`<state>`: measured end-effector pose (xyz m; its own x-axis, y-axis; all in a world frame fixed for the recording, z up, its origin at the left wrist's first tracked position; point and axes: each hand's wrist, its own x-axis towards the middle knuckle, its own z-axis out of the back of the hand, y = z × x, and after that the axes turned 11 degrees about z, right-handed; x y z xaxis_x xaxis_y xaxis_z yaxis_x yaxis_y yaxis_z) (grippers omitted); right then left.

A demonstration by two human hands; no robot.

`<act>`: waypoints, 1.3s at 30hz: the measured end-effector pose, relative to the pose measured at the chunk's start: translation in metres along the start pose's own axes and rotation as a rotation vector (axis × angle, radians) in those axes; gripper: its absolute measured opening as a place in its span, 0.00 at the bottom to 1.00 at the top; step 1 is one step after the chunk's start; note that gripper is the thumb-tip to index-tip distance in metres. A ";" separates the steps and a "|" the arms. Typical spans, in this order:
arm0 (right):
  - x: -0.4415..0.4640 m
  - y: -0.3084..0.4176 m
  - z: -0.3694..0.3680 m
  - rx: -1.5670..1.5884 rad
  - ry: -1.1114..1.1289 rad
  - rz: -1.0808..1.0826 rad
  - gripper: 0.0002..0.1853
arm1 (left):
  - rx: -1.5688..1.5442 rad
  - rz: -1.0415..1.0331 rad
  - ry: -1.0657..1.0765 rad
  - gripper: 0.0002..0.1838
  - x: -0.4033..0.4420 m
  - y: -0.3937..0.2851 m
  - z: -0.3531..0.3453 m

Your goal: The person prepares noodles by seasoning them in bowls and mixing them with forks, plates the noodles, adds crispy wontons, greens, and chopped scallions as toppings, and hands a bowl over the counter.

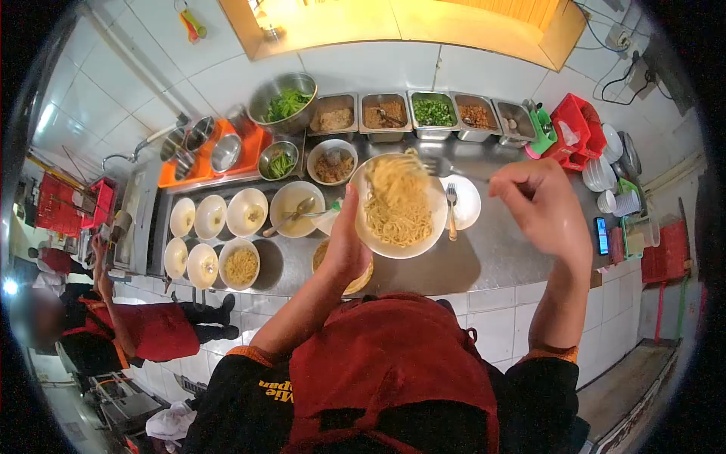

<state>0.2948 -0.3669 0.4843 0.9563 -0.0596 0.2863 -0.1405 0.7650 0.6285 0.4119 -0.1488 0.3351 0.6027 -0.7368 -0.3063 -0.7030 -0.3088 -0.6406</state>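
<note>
Noodles [397, 221], thin and pale yellow, lie in a round white bowl [441, 213], some lifted in a blur by a metal fork [448, 169]. The left grip [349, 240] is clamped on the bowl's near-left side, thumb along the rim, the other fingers mostly hidden; the right grip [541, 208] is closed around the fork's handle end.

Below both stretches a shiny stainless-steel surface [510, 261]. Between the grips rests a flat white plate [470, 206] carrying a second fork [452, 213]. Left of the left grip stand six small white bowls [209, 204] in two rows. Beyond the grips runs a line of rectangular steel containers [434, 133] with chopped greens and brown toppings. Right of the right grip are a red plastic basket [566, 151], stacked white dishes [597, 175] and a phone [601, 236] with a lit blue screen.

White wall tiles [370, 72] rise behind, below a yellow-lit opening [393, 29]. Well left of the left grip, another person [162, 331] wears a red apron.
</note>
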 end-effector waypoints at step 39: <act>-0.085 -0.221 -0.161 -0.218 -0.207 -0.782 0.13 | 1.277 -0.563 -0.085 0.17 0.232 0.128 0.043</act>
<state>0.2862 -0.4271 0.2046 0.6882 -0.7248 -0.0339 0.6169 0.5599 0.5531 0.4784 -0.3334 0.1517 0.7386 -0.6464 0.1913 0.4355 0.2409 -0.8674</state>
